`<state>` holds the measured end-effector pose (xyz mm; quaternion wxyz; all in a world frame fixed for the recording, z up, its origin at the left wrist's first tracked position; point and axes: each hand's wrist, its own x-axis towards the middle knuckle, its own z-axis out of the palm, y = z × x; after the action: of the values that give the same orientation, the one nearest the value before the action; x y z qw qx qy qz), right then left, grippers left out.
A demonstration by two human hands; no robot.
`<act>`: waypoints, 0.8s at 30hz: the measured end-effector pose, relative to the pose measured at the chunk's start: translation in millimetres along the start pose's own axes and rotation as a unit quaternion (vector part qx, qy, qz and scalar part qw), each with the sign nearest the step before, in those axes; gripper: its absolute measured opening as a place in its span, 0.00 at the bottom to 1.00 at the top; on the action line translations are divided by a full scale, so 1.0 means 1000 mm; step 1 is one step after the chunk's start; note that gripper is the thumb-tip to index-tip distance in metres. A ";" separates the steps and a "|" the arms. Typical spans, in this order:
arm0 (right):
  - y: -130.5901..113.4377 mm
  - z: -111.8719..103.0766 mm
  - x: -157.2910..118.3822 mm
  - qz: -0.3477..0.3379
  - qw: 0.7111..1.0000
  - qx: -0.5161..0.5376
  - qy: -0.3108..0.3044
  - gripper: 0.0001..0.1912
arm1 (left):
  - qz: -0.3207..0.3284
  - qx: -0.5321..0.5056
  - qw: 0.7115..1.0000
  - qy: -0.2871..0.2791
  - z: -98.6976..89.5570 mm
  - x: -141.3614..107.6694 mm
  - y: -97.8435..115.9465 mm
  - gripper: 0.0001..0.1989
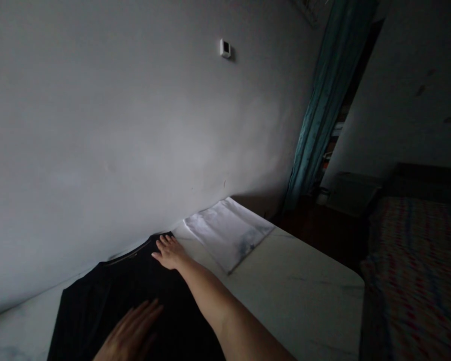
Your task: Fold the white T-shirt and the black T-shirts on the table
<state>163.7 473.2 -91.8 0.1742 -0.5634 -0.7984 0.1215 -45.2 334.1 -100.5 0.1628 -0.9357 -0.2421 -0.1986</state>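
Observation:
A black shirt (135, 286) lies spread out on a white marbled table (304, 286), its neckline towards the wall. My right hand (170, 251) rests flat on the shirt's upper right shoulder, fingers stretched out. Lower down, my left hand (131, 333) is over the shirt's middle with its fingers extended, slightly blurred; whether it touches the cloth I cannot tell. To the right of the shirt sits a folded white garment (227, 230) with a greyish patch near its front edge.
A pale wall (135, 125) runs along the table's back edge, with a small white device (225, 48) mounted on it. Beyond the table hangs a teal curtain (315, 115). A bed with a patterned cover (417, 276) stands at the right, in dim light.

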 end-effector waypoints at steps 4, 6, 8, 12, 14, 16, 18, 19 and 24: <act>0.003 0.005 0.009 -0.002 1.000 0.002 0.002 0.34 | -0.096 0.085 0.992 0.021 0.025 -0.032 -0.076 0.28; 0.004 0.007 0.010 -0.007 1.000 -0.001 0.003 0.35 | -0.138 0.110 0.984 -0.002 0.037 -0.045 -0.089 0.26; 0.005 0.007 0.010 -0.010 1.000 -0.004 0.001 0.35 | -0.166 0.114 0.979 -0.033 0.046 -0.052 -0.092 0.25; -0.002 0.007 0.008 0.015 1.000 -0.012 0.016 0.35 | -0.208 0.079 0.974 -0.045 0.049 -0.053 -0.091 0.26; -0.006 0.008 0.004 0.036 0.999 -0.011 0.039 0.34 | -0.267 0.078 0.960 -0.017 0.047 -0.057 -0.095 0.28; -0.009 0.008 -0.006 0.033 0.998 -0.010 0.049 0.32 | -0.317 0.087 0.944 0.001 0.045 -0.067 -0.100 0.30; -0.008 0.008 -0.021 0.010 0.999 -0.015 0.032 0.31 | -0.332 0.091 0.939 -0.015 0.043 -0.082 -0.102 0.30; -0.006 0.007 -0.031 -0.001 1.000 -0.020 0.021 0.32 | -0.328 0.089 0.940 -0.033 0.042 -0.089 -0.100 0.29; 0.006 0.001 -0.093 -0.047 0.998 -0.037 -0.004 0.33 | -0.310 0.086 0.943 -0.087 0.022 -0.108 -0.057 0.26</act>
<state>196.9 388.0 -107.9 0.1560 -0.5309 -0.8285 0.0861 -155.3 348.5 -155.9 0.1509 -0.8102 -0.5498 -0.1360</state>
